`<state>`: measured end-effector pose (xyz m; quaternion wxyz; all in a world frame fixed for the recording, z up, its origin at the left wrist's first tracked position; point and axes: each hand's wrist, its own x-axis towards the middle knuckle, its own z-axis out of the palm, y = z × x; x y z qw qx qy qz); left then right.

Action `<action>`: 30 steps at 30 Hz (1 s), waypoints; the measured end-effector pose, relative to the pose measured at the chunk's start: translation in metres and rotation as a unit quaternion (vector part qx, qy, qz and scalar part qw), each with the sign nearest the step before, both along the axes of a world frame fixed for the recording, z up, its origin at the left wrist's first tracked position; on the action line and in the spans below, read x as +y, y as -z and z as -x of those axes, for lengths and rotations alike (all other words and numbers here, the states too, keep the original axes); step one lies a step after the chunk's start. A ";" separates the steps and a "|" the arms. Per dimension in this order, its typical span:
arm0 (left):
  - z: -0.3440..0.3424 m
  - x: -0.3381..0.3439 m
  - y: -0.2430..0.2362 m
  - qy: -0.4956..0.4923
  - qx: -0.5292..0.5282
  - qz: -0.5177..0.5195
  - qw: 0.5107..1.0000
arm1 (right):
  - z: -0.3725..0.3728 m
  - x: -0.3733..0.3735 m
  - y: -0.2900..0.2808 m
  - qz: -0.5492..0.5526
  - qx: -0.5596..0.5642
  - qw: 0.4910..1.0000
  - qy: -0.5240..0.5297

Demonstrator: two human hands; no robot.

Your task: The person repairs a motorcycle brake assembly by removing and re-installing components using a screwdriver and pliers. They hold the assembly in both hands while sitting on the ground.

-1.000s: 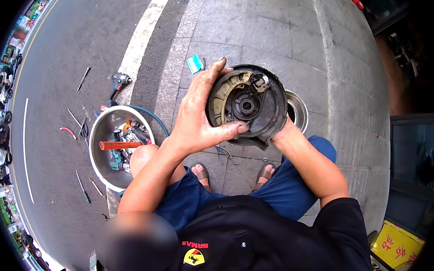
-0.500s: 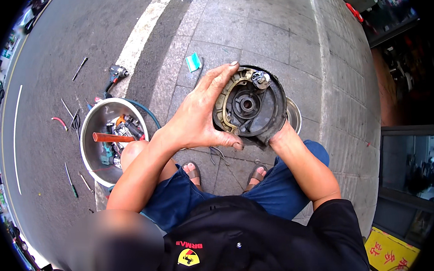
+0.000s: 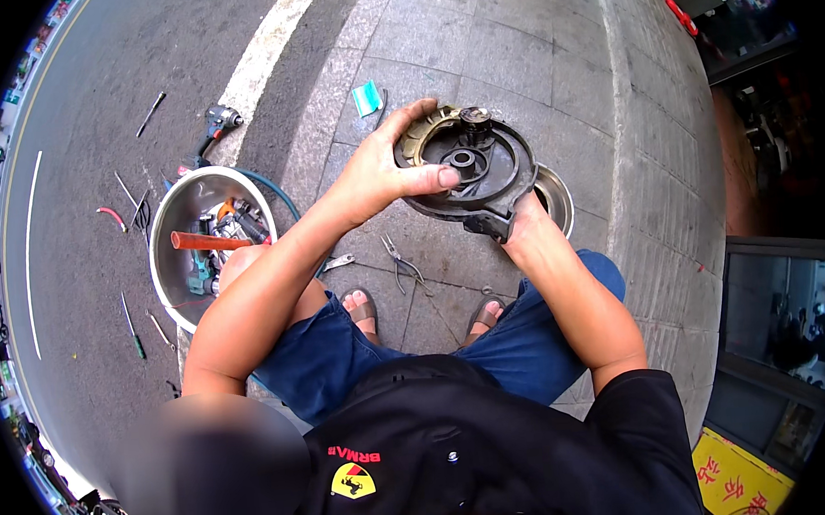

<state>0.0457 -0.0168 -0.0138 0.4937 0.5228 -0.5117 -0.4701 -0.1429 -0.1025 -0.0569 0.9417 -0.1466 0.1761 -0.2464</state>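
Note:
A dark round drum brake plate [image 3: 517,163] is held up in front of me, its hub bore facing up. A curved, light-coloured brake shoe [image 3: 413,147] lies along its left side, and a shiny round metal part [image 3: 475,117] stands at its far edge. My left hand [image 3: 377,173] grips the plate's left side, fingers at the far rim and thumb laid over the face near the hub. From the right, my right hand [image 3: 525,216] supports the plate by its near right edge; its fingers are hidden beneath.
At left stands a metal basin [image 3: 159,280] of tools, an orange handle [image 3: 208,241] across it. Pliers [image 3: 397,263] lie before my feet. Behind the plate sits a metal bowl [image 3: 566,198]. A cordless power tool [image 3: 215,133], a screwdriver [image 3: 135,333] and a blue packet [image 3: 367,98] lie farther out.
The brake plate has tilted and moved slightly away and left. My left thumb has shifted from its near edge onto its face. The pliers now show more fully.

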 end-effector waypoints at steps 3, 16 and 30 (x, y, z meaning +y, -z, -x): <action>0.005 -0.003 -0.001 -0.006 0.143 -0.073 0.987 | 0.005 0.000 -0.003 0.002 -0.027 1.000 0.010; 0.007 -0.004 0.011 -0.047 0.309 -0.118 0.943 | -0.004 0.013 -0.036 0.073 0.236 0.966 0.078; 0.008 -0.005 0.013 -0.068 0.284 -0.113 0.950 | 0.014 0.000 0.009 0.111 0.123 0.986 0.023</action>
